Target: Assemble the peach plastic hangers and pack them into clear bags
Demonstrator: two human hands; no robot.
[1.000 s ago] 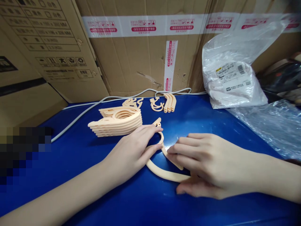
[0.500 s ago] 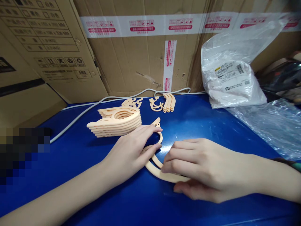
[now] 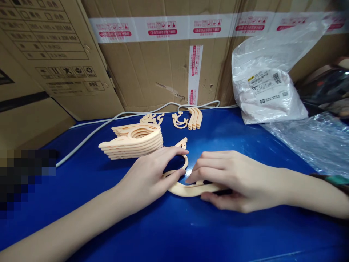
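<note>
Between my hands, low over the blue table, is a cream plastic folding hanger (image 3: 188, 191) with a curved body and a holed arm end pointing away from me. My left hand (image 3: 156, 167) holds its left curve, thumb and index finger bent around it. On the right, my right hand (image 3: 231, 178) grips the other arm, fingers above and thumb below; that arm's end is hidden under the hand. Just beyond my left hand stands a stack of several matching hanger pieces (image 3: 133, 145).
Behind lie loose hooks (image 3: 180, 122), short curved pieces (image 3: 195, 118) and wavy cream parts (image 3: 151, 119). A white cord (image 3: 89, 140) runs along the back of the blue table (image 3: 163, 233). Cardboard boxes (image 3: 152, 69) wall the rear; a white plastic bag (image 3: 269, 91) stands right, beside clear film (image 3: 313, 142).
My right hand has moved up and away from me, swinging the hanger's right arm with it. My left hand keeps its grip in nearly the same place.
</note>
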